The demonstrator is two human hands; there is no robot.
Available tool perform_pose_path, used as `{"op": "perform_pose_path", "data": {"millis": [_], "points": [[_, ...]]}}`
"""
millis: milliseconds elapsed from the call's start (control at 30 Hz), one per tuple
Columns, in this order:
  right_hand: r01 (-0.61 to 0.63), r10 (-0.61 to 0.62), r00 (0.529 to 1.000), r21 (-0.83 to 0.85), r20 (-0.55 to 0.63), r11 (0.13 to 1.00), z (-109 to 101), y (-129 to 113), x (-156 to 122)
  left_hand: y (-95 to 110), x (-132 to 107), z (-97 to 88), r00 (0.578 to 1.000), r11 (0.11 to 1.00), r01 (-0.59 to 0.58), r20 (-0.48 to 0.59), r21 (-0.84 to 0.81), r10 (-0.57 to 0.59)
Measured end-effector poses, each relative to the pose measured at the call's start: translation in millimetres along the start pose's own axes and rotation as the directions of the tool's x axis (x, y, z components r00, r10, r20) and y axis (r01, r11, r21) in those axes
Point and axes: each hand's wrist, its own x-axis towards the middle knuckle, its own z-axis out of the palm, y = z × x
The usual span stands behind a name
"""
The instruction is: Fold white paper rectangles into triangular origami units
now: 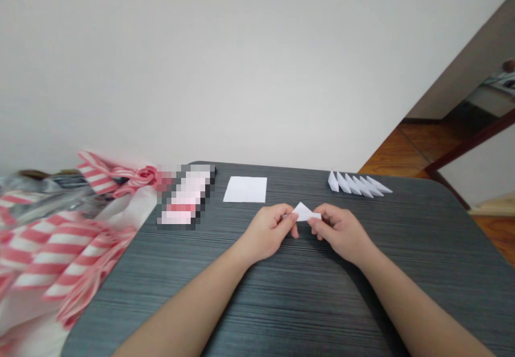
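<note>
A small folded white paper triangle (303, 213) is pinched between my left hand (267, 232) and my right hand (340, 233), just above the dark grey wood-grain table (406, 250). The fingers of both hands cover its lower edge and ends. Beyond my left hand, a flat square sheet of white paper (245, 189) lies on the table. A row of several folded white paper triangles (358, 184) overlaps at the far right of the table, beyond my right hand.
A pixelated, blurred pink-and-white object (185, 196) lies at the table's far left. Pink-and-white striped fabric or plastic (52, 255) hangs over the left edge. The table's rounded far edge meets a white wall, with a wooden floor (418, 145) at the right.
</note>
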Motion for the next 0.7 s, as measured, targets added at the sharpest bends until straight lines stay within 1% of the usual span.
{"op": "perform_pose_path", "data": {"millis": [367, 700], "points": [[0.006, -0.007, 1.0, -0.072, -0.022, 0.997, -1.3, 0.5, -1.2, -0.6, -0.7, 0.2, 1.0, 1.0, 0.0, 0.014, -0.011, 0.001], [0.015, -0.015, 1.0, -0.068, 0.005, 0.998, 0.3, -1.1, -1.0, -1.7, 0.5, 1.4, 1.0, 1.0, -0.024, 0.016, 0.007, 0.024]]}}
